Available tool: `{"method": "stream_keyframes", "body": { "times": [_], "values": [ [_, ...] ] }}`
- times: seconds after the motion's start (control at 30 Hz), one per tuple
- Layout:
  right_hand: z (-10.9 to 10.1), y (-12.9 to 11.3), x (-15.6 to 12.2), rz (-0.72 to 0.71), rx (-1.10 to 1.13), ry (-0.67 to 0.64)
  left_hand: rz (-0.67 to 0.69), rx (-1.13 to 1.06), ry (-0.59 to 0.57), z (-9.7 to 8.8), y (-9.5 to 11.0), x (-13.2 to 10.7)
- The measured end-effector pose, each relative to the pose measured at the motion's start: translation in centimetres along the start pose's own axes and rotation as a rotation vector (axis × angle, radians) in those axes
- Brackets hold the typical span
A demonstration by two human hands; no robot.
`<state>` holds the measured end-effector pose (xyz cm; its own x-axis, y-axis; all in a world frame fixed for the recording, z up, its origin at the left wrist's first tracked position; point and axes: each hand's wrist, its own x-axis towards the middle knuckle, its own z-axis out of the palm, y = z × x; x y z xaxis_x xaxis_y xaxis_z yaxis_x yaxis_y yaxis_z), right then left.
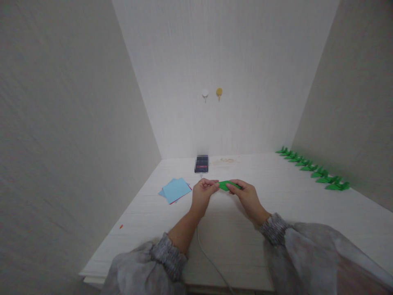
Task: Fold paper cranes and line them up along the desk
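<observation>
Left hand (202, 194) and right hand (248, 196), nearly closed, pinch green paper (224, 185).

With my left hand (201, 194) and right hand (249, 200) I pinch opposite ends of a folded green paper (225, 185) over the table (147, 221). Green folded pieces (308, 167) line its right edge toward the back corner; blue sheets (177, 190) lie toward the left edge, a phone (202, 164) near the back edge.

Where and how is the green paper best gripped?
Probably by the two ends of the green paper, pinched from left and right: it is narrow and runs sideways, left hand at one end, right hand at the other.
</observation>
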<state>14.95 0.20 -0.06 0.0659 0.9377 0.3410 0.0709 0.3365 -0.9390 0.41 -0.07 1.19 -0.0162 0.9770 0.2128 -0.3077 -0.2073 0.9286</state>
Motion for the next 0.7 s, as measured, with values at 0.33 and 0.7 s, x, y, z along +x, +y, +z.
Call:
{"method": "stream_keyframes", "body": {
  "times": [0.33,0.7],
  "values": [
    [0.08,-0.66,-0.22,0.023,-0.003,0.007,-0.072,-0.128,0.010,-0.14,-0.48,0.29],
    [0.18,-0.73,-0.27,0.082,-0.005,-0.004,0.019,-0.029,-0.004,-0.15,0.16,-0.09]
  ]
}}
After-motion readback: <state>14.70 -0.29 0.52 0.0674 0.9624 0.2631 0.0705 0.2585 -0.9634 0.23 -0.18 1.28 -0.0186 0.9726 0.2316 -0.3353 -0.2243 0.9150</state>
